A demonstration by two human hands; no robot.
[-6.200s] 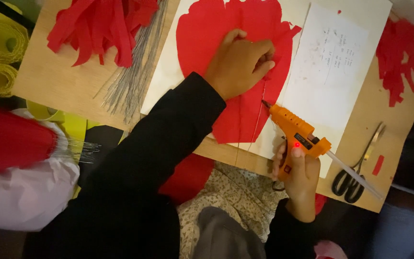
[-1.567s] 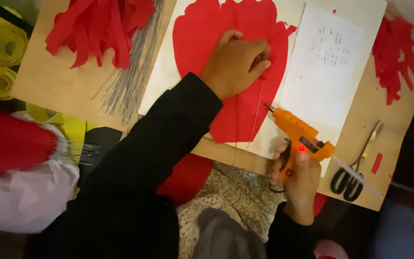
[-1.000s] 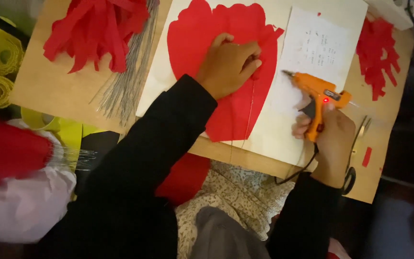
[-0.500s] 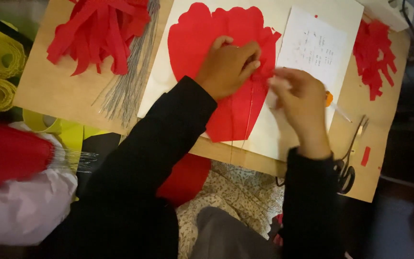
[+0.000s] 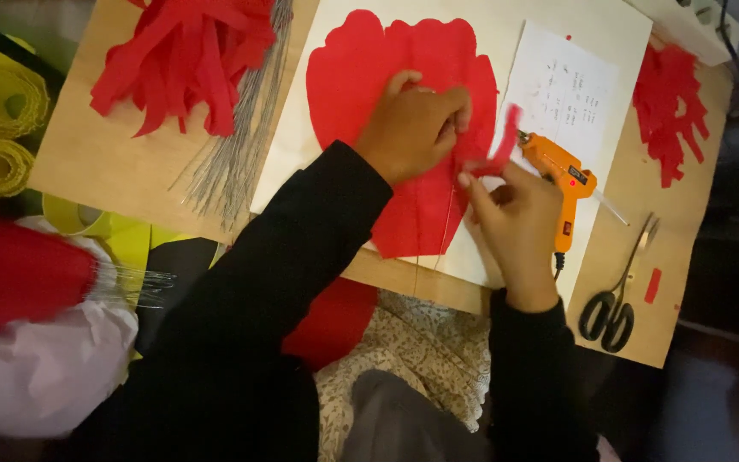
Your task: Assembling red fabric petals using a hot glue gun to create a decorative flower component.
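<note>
Red paper strip pinched between both hands, over the right edge of the red petal sheet.

The strip [image 5: 499, 145] ran with its long axis tilted, upper end up and to the right, lower end down toward the fingers. It lay at the right edge of the big red petal sheet [image 5: 404, 128], just left of the orange glue gun [image 5: 562, 175]. The right hand [image 5: 515, 222] sat below the strip, its grip closed on the lower end with thumb and forefinger. The left hand [image 5: 412, 128] lay on the sheet, fingers curled and meeting the strip from the left; whether it pinched or only pressed could not be told. The gun lay loose on the white paper [image 5: 570, 94], nozzle toward the strip. Scissors [image 5: 613, 295] lay well apart on the desk [image 5: 130, 167], to the right.
</note>
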